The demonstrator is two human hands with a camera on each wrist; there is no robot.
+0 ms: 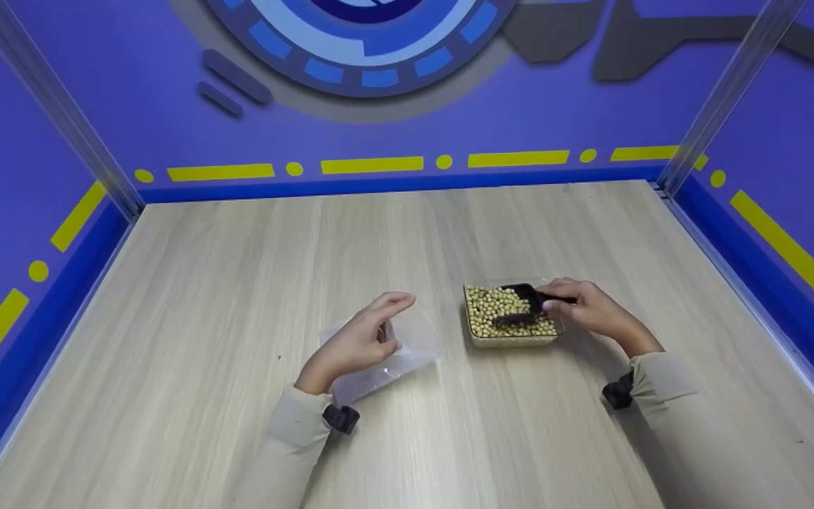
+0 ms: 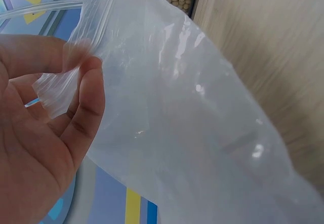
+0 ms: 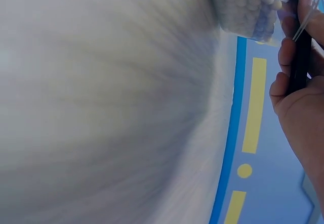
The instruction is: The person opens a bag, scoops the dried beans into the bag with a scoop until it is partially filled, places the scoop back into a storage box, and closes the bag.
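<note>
My left hand (image 1: 357,345) pinches a clear zip bag (image 1: 414,338) near its ridged zip edge, between thumb and fingers. In the left wrist view the bag (image 2: 172,118) spreads out limp and wrinkled beside the fingers, with nothing visible inside it. My right hand (image 1: 594,311) grips the handle of a black scoop (image 1: 535,302). The scoop's head sits among round, pale yellow beans (image 1: 488,307) in a clear rectangular container (image 1: 516,342). In the right wrist view, fingers wrap around the black handle (image 3: 302,57) just beside the container's edge.
The container stands on a light wood-grain table (image 1: 202,318), to the right of the bag. Blue panels (image 1: 124,85) with yellow markings rise along the back and both sides. A black strap device (image 1: 341,419) is on each wrist.
</note>
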